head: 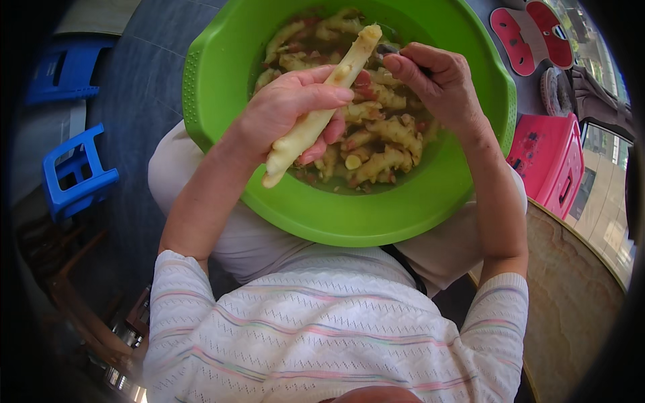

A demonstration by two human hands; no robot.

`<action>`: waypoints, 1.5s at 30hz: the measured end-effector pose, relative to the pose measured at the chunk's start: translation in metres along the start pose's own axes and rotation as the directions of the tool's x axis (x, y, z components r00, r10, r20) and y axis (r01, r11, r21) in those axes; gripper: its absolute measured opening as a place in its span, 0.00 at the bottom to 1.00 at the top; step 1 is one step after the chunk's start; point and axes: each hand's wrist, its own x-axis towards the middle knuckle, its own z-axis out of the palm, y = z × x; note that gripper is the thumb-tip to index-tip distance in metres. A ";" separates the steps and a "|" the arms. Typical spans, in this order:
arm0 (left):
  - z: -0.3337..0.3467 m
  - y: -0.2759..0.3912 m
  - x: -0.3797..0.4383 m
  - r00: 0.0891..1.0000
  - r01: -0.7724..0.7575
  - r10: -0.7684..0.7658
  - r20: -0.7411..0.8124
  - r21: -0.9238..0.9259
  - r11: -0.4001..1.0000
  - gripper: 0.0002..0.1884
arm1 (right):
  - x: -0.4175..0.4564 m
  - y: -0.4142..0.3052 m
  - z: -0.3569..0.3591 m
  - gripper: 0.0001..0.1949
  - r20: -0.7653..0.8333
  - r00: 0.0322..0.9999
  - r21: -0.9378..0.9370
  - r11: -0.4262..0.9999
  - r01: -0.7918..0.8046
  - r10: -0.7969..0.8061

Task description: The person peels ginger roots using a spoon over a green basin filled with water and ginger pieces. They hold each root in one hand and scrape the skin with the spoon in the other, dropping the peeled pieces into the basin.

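My left hand grips a long, pale, mostly smooth piece of ginger root, tilted so its far end points up and right. My right hand pinches a small dark metal tool close to that far end. Most of the tool is hidden in the fingers, so its exact kind is unclear. Both hands are above a green plastic basin by my lap. In its murky water sit several knobbly ginger roots with pinkish shoot ends, and small scraps float among them.
Blue plastic stools stand on the dark tiled floor at left. To the right are a pink plastic box, a red and white panel and a marbled tabletop. Wooden furniture is at lower left.
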 end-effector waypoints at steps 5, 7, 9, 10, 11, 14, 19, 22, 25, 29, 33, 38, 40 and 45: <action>0.002 0.000 0.002 0.999 0.017 -0.016 -0.049 0.021 1.000 0.20 | -0.004 -0.011 0.010 0.12 0.053 0.999 0.159 0.987 -0.008 -0.001; 0.005 -0.002 0.002 0.998 0.052 -0.052 -0.037 0.006 0.999 0.20 | -0.005 -0.015 0.011 0.12 0.090 0.996 0.089 0.996 -0.011 0.003; 0.004 -0.001 0.001 0.999 0.045 -0.044 -0.014 0.043 0.998 0.20 | -0.004 -0.008 0.014 0.12 0.094 0.995 0.115 0.993 -0.038 0.027; 0.003 -0.001 0.001 0.999 0.040 -0.040 -0.002 0.060 0.997 0.20 | -0.003 -0.007 0.016 0.13 0.073 0.997 0.169 0.984 -0.053 0.041; 0.004 -0.002 0.002 0.999 0.043 -0.043 -0.009 0.068 0.997 0.20 | -0.003 -0.006 0.017 0.13 0.052 0.997 0.222 0.973 -0.067 0.056; 0.002 -0.003 0.004 0.998 0.052 -0.049 -0.040 0.062 0.997 0.20 | 0.002 -0.008 0.006 0.12 0.063 0.998 -0.029 0.999 0.014 -0.012; -0.002 -0.002 0.003 0.999 0.046 -0.045 -0.010 0.025 0.999 0.18 | 0.000 -0.006 0.001 0.11 0.015 1.000 -0.042 0.999 0.008 -0.008; 0.001 -0.002 0.003 0.999 0.052 -0.052 -0.006 0.005 0.999 0.18 | -0.003 -0.011 0.009 0.11 0.069 0.998 0.077 0.997 -0.017 0.012; -0.001 -0.001 0.002 0.997 0.077 -0.077 0.004 -0.069 0.995 0.19 | -0.004 -0.004 0.009 0.11 0.127 0.992 0.039 0.999 -0.024 0.018; -0.004 -0.001 0.000 0.996 0.092 -0.091 0.015 -0.073 0.993 0.20 | 0.001 -0.008 0.005 0.12 0.059 0.997 0.137 0.989 -0.051 0.043; 0.000 0.001 0.002 0.996 0.088 -0.088 0.022 -0.026 0.996 0.20 | -0.005 0.002 0.012 0.13 0.128 0.990 0.081 0.995 -0.063 0.052; -0.001 -0.003 0.002 0.996 0.091 -0.090 0.015 -0.030 0.995 0.20 | 0.001 -0.008 0.005 0.14 0.069 0.995 0.187 0.979 -0.082 0.070; 0.001 0.000 0.002 0.997 0.077 -0.076 0.023 -0.035 0.996 0.19 | 0.000 -0.009 0.005 0.14 0.080 0.994 0.304 0.948 -0.089 0.068; 0.001 -0.004 0.006 0.997 0.075 -0.075 0.002 0.027 0.997 0.18 | -0.002 0.000 0.010 0.14 0.098 0.993 0.113 0.991 -0.075 0.064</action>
